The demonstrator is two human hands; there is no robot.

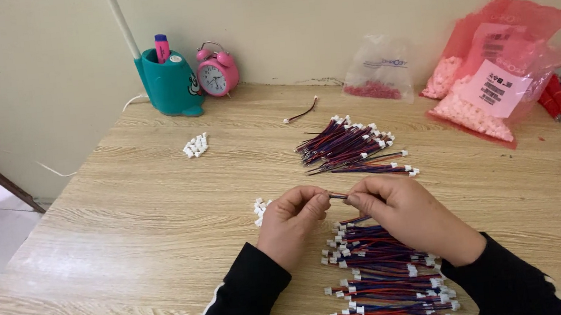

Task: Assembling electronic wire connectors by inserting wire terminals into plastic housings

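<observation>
Both hands are pinched in close together over the wooden table [127, 215]: the left hand [291, 222] has its fingertips squeezed on something tiny, too small to make out, and the right hand [404, 214] is gripping the end of a short red-and-blue wire [337, 196] that bridges the little gap between them. Right under the right wrist there's a big pile of wires [383, 278] with white connectors on the ends, running down toward the bottom edge. Just left of the left hand sits a small heap of loose white connectors [259, 210]. A bit further up is a second wire bundle [352, 148], fanned out, and a lone wire [301, 113] past that. Another cluster of white connectors [196, 145] is off to the left. Along the wall there's a teal pen holder [169, 84], a pink alarm clock [217, 70], a clear bag [379, 71] with red bits in it, and pink bags [494, 72] of white parts.
</observation>
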